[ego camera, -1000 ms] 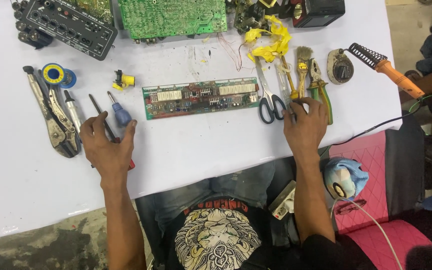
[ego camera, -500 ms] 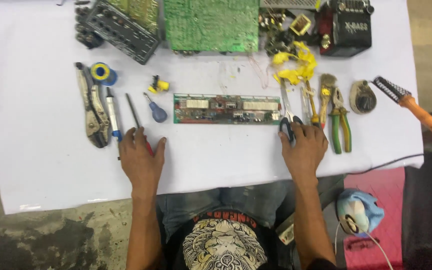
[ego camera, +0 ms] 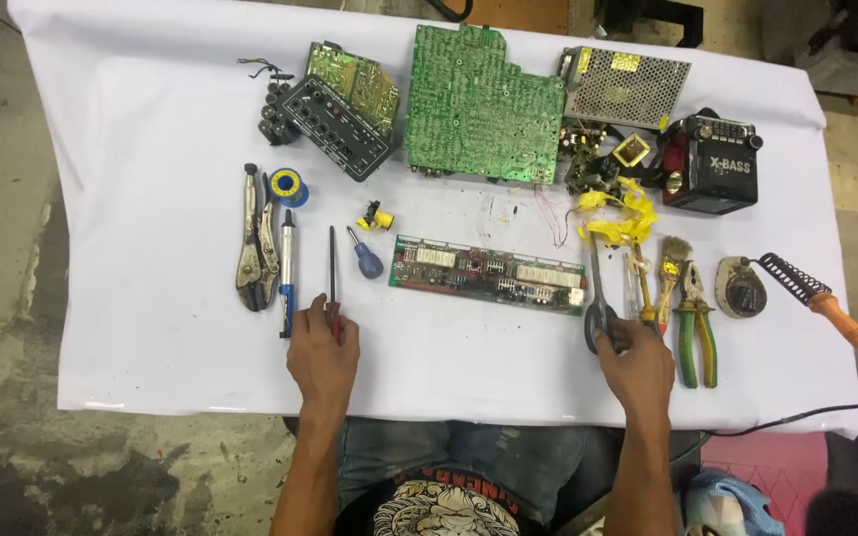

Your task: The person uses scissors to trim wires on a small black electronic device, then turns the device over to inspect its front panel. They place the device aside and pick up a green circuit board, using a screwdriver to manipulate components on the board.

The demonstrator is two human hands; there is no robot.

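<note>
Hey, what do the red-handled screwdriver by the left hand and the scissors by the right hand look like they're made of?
Red-handled screwdriver: the thin dark shaft looks like metal; the glossy red grip under the left hand is probably plastic. Scissors: the pale grey blades with a dull sheen look like steel; the dark loops at the right hand seem to be plastic, though partly covered.
</note>
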